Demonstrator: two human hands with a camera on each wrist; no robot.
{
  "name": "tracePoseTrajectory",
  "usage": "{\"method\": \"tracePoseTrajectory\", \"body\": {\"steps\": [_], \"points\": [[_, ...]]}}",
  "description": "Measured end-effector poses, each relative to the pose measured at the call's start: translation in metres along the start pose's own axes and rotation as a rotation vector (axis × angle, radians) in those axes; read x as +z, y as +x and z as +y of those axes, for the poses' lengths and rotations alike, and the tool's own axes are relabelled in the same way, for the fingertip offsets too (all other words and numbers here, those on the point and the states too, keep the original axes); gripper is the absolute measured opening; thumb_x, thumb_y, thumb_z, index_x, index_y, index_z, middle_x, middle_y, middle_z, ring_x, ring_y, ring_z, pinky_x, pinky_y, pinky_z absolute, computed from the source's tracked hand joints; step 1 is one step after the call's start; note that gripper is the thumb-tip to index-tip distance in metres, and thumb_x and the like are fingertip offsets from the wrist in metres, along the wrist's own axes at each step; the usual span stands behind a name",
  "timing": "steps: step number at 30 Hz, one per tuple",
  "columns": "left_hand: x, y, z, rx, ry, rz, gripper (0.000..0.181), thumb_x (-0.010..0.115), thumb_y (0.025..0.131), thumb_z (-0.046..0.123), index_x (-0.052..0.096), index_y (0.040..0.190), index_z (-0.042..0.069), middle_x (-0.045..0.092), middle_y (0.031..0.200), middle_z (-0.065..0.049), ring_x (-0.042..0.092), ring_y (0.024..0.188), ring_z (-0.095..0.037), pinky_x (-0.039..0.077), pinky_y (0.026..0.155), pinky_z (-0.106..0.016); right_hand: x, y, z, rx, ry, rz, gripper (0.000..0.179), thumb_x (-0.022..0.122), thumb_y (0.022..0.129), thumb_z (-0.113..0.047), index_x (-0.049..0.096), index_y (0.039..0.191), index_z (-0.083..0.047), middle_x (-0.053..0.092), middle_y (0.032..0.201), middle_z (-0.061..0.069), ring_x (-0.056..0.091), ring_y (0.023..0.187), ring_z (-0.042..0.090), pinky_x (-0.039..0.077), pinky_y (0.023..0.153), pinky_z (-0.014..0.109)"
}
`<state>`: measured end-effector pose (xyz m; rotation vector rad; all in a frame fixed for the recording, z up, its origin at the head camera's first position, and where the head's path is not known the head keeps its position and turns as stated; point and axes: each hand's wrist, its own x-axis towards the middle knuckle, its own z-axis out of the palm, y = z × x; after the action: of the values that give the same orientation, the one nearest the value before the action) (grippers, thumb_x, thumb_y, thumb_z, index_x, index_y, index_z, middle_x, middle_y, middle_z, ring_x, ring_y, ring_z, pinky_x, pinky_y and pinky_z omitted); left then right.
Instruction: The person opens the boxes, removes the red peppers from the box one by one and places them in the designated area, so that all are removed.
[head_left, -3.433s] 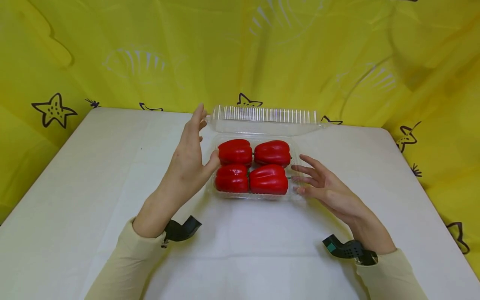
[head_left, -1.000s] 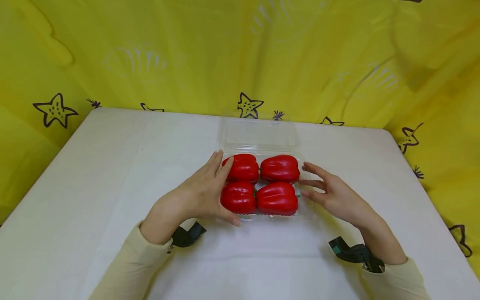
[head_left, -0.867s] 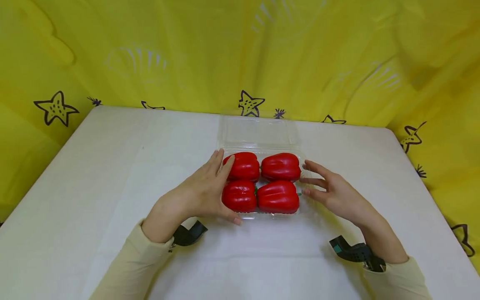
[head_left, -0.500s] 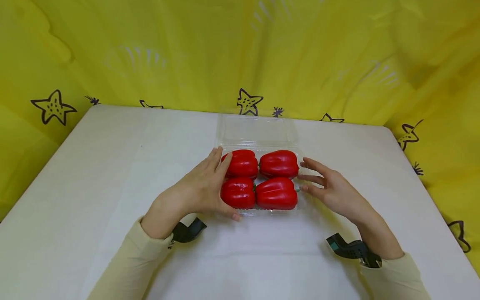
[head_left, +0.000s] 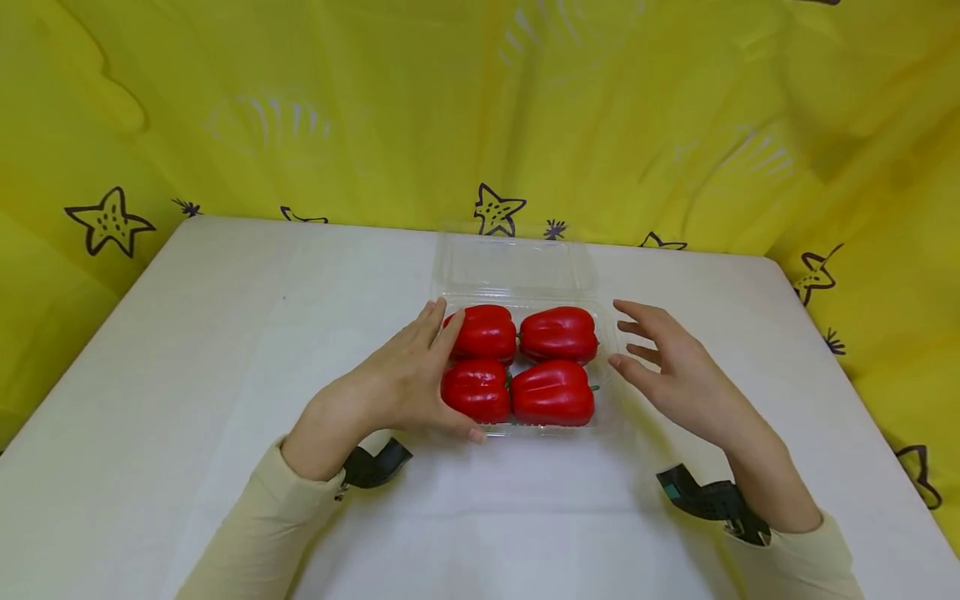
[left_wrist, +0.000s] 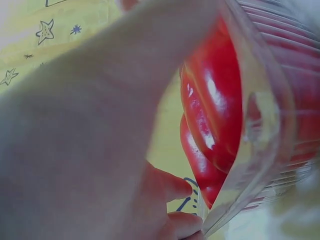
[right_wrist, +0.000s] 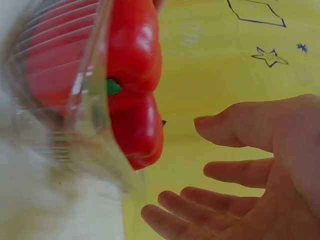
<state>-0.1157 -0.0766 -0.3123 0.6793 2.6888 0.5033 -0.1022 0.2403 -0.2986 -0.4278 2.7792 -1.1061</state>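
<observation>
While my left hand (head_left: 405,385) keeps its place against the left end of the clear plastic tray (head_left: 609,398), fingers laid nearly straight along the wall by the two left-hand peppers and the thumb stretched under the near edge, my right hand (head_left: 678,375) has come away from the right end. Half a second ago its fingertips were at the tray's rim; now it hangs just beside it, lifted a little, fingers spread and loosely bent with nothing in them, and the right wrist view confirms a plain gap between those fingers (right_wrist: 235,131) and the plastic. The four red peppers (head_left: 519,363) sit two by two in the tray at the middle of the white table (head_left: 187,333), and the hinged lid (head_left: 513,264) lies folded back flat behind them, where three seconds ago it stood nearly upright. I judge the box fully opened and steadied by one hand alone, with the freed right hand placed to go at the nearest pepper. Yellow cloth (head_left: 480,108) printed with stars hangs behind.
</observation>
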Motion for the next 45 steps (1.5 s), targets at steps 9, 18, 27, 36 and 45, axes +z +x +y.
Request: {"method": "tracePoseTrajectory", "body": {"steps": [9, 18, 27, 36, 45], "points": [[0.005, 0.003, 0.002, -0.008, 0.025, 0.015, 0.135, 0.081, 0.062, 0.068, 0.012, 0.159, 0.004, 0.005, 0.166, -0.021, 0.004, 0.155, -0.039, 0.021, 0.124, -0.05, 0.003, 0.015, -0.015, -0.129, -0.11, 0.015, 0.052, 0.064, 0.095, -0.009, 0.046, 0.143, -0.003, 0.047, 0.147, 0.015, 0.047, 0.133, 0.038, 0.045, 0.104, 0.061], [0.008, 0.004, 0.006, -0.009, 0.004, 0.005, 0.135, 0.083, 0.062, 0.065, 0.011, 0.16, 0.007, 0.005, 0.167, -0.018, 0.003, 0.155, -0.036, 0.022, 0.123, -0.051, 0.015, 0.029, -0.008, -0.201, -0.257, -0.082, 0.051, 0.068, 0.09, -0.002, 0.052, 0.138, 0.0, 0.051, 0.142, 0.018, 0.052, 0.129, 0.037, 0.051, 0.1, 0.054], [0.008, 0.002, 0.004, -0.007, 0.018, 0.015, 0.135, 0.084, 0.06, 0.065, 0.013, 0.159, 0.006, 0.005, 0.167, -0.019, 0.005, 0.155, -0.037, 0.025, 0.122, -0.051, 0.024, 0.032, -0.001, -0.254, -0.272, -0.11, 0.055, 0.067, 0.089, 0.002, 0.051, 0.141, -0.004, 0.045, 0.147, 0.019, 0.044, 0.134, 0.039, 0.05, 0.102, 0.055], [0.009, 0.002, 0.003, -0.005, 0.014, 0.034, 0.135, 0.085, 0.06, 0.064, 0.014, 0.159, 0.007, 0.007, 0.166, -0.019, 0.006, 0.155, -0.038, 0.027, 0.121, -0.051, 0.028, 0.033, 0.004, -0.375, -0.328, -0.114, 0.053, 0.061, 0.092, 0.003, 0.046, 0.143, 0.0, 0.04, 0.148, 0.027, 0.038, 0.138, 0.044, 0.045, 0.106, 0.058], [0.009, 0.002, 0.004, -0.016, 0.018, 0.038, 0.135, 0.084, 0.059, 0.065, 0.014, 0.159, 0.007, 0.007, 0.167, -0.018, 0.006, 0.155, -0.037, 0.028, 0.12, -0.052, 0.027, 0.034, 0.006, -0.438, -0.351, -0.072, 0.054, 0.062, 0.091, 0.005, 0.046, 0.143, 0.003, 0.045, 0.142, 0.028, 0.041, 0.133, 0.045, 0.045, 0.105, 0.058]]}}
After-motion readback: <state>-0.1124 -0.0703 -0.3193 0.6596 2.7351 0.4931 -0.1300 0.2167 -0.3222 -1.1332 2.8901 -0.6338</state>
